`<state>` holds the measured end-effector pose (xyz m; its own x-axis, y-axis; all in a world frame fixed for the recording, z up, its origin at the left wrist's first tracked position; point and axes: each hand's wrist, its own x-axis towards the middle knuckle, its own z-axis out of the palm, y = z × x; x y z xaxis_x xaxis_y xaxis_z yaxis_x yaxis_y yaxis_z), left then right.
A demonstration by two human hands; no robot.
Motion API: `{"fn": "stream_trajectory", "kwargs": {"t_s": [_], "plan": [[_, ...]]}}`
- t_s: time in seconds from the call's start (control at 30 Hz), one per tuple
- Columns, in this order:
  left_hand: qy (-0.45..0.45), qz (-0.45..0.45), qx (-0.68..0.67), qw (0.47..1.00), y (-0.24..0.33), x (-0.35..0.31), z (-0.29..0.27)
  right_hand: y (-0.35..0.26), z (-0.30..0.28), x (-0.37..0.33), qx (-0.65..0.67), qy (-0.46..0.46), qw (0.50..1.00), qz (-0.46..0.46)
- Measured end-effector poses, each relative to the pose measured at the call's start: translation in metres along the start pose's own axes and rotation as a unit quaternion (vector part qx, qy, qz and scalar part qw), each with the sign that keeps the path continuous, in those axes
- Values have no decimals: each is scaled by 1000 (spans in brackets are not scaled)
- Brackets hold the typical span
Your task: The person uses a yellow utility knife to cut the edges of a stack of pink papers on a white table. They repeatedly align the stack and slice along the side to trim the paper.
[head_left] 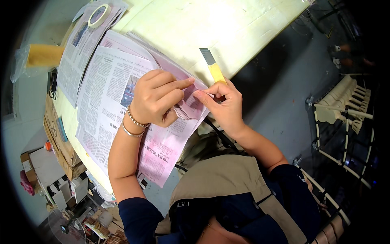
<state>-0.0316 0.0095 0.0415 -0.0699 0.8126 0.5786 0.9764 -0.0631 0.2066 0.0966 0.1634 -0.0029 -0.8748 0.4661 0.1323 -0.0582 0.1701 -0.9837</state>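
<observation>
Two hands meet at a pinkish newspaper sheet between their fingers: the right hand pinches its edge; whether the left hand's curled fingers grip it, I cannot tell. Far left of them, clear plastic partly wraps a yellow-orange piece.

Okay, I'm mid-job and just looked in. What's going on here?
A person is handling a pinkish newspaper sheet: the left hand is over it, and the right hand has thumb and forefinger at its edge. A yellow-and-grey flat tool juts out past the right fingers; whether it is held is unclear. More newspapers lie to the left, a tape roll on top.
</observation>
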Motion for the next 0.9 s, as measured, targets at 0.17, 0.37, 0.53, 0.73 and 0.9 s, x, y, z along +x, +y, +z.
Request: {"fn": "stream_trajectory", "kwargs": {"t_s": [0.17, 0.37, 0.53, 0.73, 0.9], "plan": [[7, -9, 7, 1000, 2, 0, 1, 2, 0, 0, -13, -2, 1000, -15], [4, -4, 7, 1000, 1, -1, 1, 0, -1, 2, -22, -5, 1000, -18], [4, 0, 7, 1000, 1, -1, 1, 1, -1, 2, -16, -7, 1000, -17], [5, -4, 1, 1000, 1, 0, 2, -1, -3, 2, -24, -11, 1000, -9], [-2, -39, -12, 999, 3, 4, 5, -3, -4, 2, -29, -14, 999, -3]]}}
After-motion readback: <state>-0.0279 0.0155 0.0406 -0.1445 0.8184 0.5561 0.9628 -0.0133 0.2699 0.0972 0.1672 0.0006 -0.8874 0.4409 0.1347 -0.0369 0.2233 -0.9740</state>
